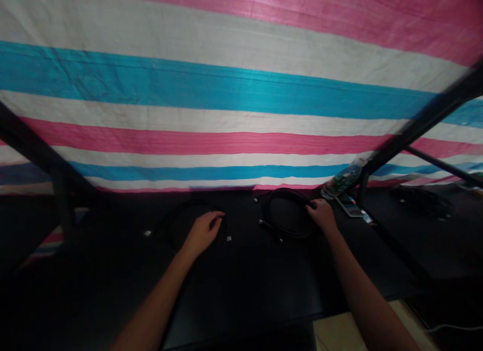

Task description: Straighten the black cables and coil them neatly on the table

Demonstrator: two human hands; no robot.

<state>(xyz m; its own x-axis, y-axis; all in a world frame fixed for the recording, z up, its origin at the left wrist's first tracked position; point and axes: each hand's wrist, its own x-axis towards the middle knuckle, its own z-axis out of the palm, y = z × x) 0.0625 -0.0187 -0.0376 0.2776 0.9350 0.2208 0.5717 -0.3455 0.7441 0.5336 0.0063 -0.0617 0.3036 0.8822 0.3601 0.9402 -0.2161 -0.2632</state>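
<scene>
1. The coiled cable (266,210) lies on the dark tabletop (245,275), in front of the striped sheet (226,89); it is the landmark here.
2. The right hand (321,212) is at the coiled cable's right edge, its fingers closed on the loops there.
3. The left hand (207,229) is left of the coiled cable, over a looser cable (194,202). Its thumb and forefinger curve towards each other; whether they grip that dark cable, I cannot tell.
4. A pale plug (228,238) lies between the left hand and the coiled cable; another plug (147,233) is farther left.
5. Just beyond the coiled cable's right side is a clear bottle (341,180), near the right hand. A phone (350,205) lies right of the coil, close to the bottle.
6. Main risk: if the right hand lifts by only a few strands, the coiled cable could spring open, as no tie is visible around it.
7. A sideways swing of that hand could knock the bottle over or push the phone, because both are so close.
8. If the two cables are drawn together, their loose plugs could catch in the loops and tangle. Black cable on a black surface also makes a stray strand easy to miss.
</scene>
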